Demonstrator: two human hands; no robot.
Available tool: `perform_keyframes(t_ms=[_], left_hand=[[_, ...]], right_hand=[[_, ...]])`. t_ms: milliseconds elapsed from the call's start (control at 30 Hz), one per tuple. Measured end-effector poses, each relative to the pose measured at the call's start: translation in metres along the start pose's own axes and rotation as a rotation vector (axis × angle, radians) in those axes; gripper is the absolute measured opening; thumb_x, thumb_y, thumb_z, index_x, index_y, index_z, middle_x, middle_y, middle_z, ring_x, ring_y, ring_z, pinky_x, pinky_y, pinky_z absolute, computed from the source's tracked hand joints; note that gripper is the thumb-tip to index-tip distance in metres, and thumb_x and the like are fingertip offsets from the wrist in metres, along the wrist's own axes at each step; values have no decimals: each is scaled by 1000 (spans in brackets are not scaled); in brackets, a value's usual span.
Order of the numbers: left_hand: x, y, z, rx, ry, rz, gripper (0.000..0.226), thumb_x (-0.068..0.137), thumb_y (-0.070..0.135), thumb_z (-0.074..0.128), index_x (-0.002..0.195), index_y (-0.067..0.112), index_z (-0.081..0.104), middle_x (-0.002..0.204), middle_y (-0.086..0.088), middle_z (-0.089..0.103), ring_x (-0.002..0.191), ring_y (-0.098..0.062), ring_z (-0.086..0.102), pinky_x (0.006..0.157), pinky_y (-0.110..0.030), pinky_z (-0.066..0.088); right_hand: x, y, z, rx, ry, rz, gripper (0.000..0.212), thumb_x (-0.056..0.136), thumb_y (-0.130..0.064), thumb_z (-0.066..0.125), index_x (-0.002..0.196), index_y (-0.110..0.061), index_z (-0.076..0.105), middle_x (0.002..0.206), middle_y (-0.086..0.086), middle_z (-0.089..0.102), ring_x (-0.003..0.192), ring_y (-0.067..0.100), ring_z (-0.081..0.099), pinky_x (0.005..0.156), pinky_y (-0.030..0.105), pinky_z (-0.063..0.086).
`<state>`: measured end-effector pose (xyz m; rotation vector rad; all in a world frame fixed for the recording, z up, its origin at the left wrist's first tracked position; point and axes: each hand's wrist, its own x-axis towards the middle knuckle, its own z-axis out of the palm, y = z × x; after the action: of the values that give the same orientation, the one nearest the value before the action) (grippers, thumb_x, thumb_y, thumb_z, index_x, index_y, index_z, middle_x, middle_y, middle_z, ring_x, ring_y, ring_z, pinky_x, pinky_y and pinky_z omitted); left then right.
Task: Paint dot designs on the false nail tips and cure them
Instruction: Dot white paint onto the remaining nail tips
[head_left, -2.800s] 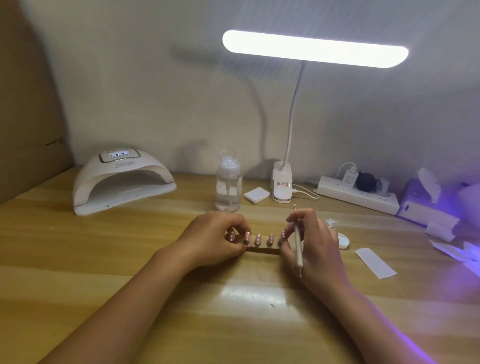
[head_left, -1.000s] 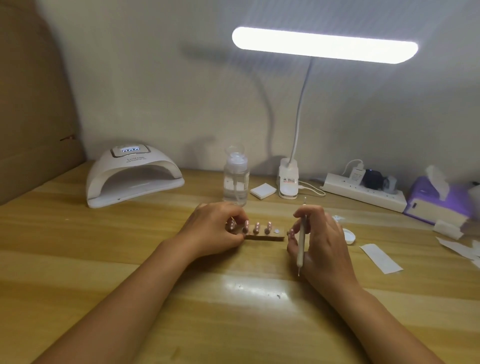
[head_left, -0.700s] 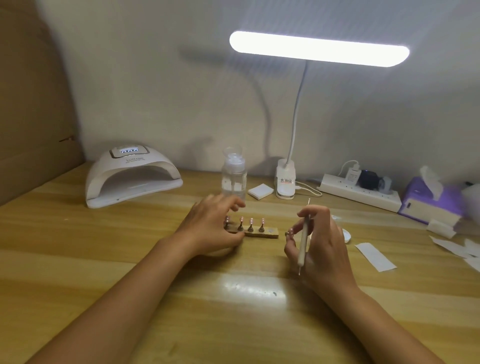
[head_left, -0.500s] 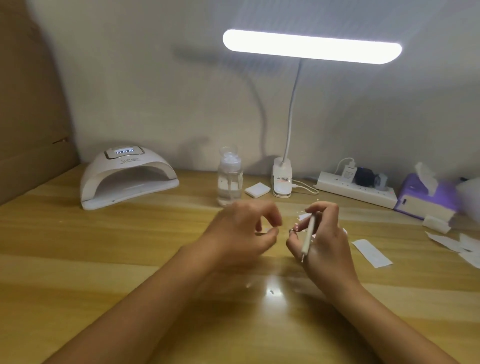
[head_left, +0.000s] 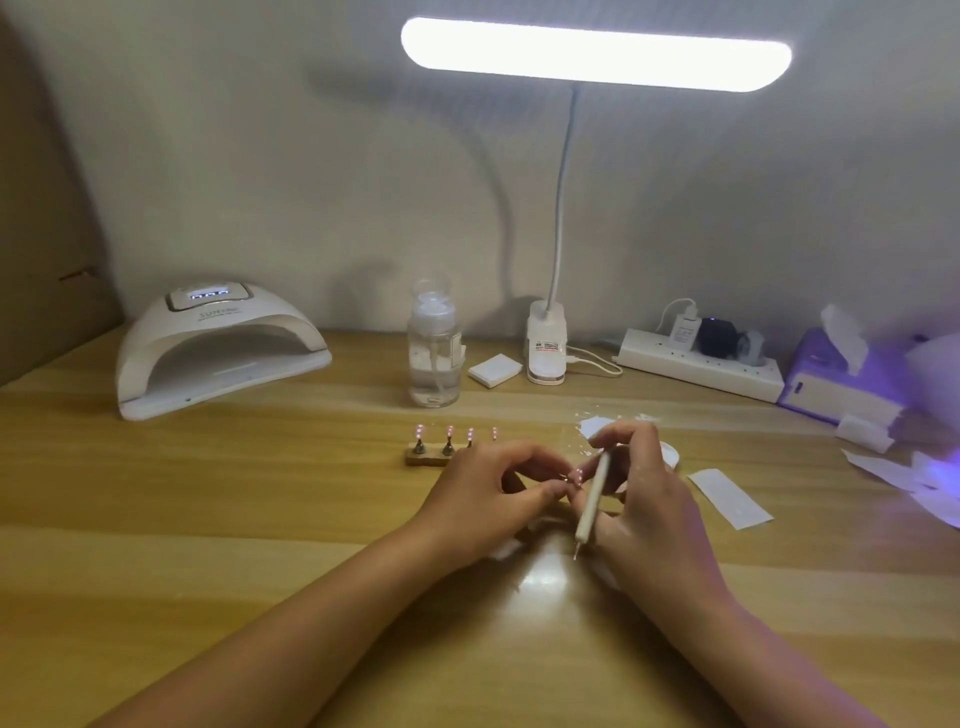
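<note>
Pinching one nail tip (head_left: 578, 474), the left hand (head_left: 488, 499) half-hides the holder (head_left: 423, 458); the right hand (head_left: 649, 493) grips the dotting pen (head_left: 592, 501).

The nail tips (head_left: 449, 432) on the brown wooden stand (head_left: 423, 458) are pink with pale spots, and the single nail tip (head_left: 577, 474) beside the white dotting tool (head_left: 592, 501) is pink too. The table (head_left: 208, 519) shows yellow-brown wood grain in broad bands. The curing lamp (head_left: 208, 348) is white with blue display digits, the power strip (head_left: 701, 366) white, and the tissue box (head_left: 831, 384) purple.
</note>
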<state>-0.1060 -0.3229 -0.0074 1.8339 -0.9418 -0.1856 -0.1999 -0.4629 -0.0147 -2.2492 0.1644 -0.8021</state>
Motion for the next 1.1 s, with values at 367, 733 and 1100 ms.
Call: perform_keyframes(t_ms=[367,733,1100], left_hand=[[5,-4,-2,68,-6,21,12,88,19,65,87,31,67,86,18,69,50,-4,62,48,-13,41],[7,-6,-2,181,-55,75,15,88,17,66,88,32,69,83,20,65,59,6,53,59,-7,34],[6,-7,-2,231,-47,82,17,85,20,71,85,37,67,94,22,72,58,0,56,62,-16,40]], right_hand=[[1,-8,-7,214,106,147,28,84,-11,71,100,-25,54,73,-6,68,69,7,62,58,23,45],[11,-9,2,626,150,386,10,101,-35,56,97,-27,53,71,-5,65,48,8,53,39,20,40],[9,-9,1,550,129,443,21,69,-21,63,56,-23,46,46,10,58,38,13,45,38,18,36]])
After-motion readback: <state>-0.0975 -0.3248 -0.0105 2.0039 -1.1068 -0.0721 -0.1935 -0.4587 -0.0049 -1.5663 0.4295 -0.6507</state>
